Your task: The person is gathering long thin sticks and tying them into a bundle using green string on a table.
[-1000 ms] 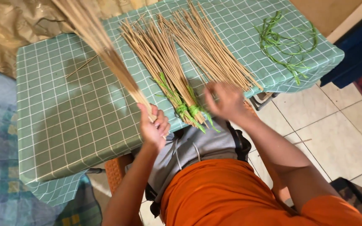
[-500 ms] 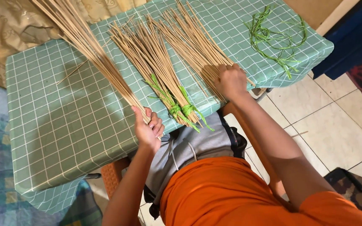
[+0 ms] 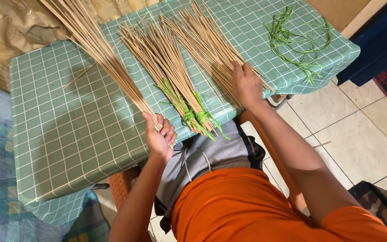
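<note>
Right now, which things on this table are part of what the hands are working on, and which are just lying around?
In hand:
- left hand gripping a loose bundle of thin sticks
- right hand pressing on an untied pile of sticks

Lying about:
- two stick bundles tied with green strips
- loose green strips at the far corner
- green checked tablecloth

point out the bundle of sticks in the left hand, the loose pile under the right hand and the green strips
bundle of sticks [image 3: 96, 50], head view, on the middle of the stalks above the left hand [image 3: 158, 134]
loose pile [image 3: 207, 42], head view, on the stalks beyond the right hand [image 3: 246, 85]
green strips [image 3: 292, 42], head view, on the tangle's middle
</note>
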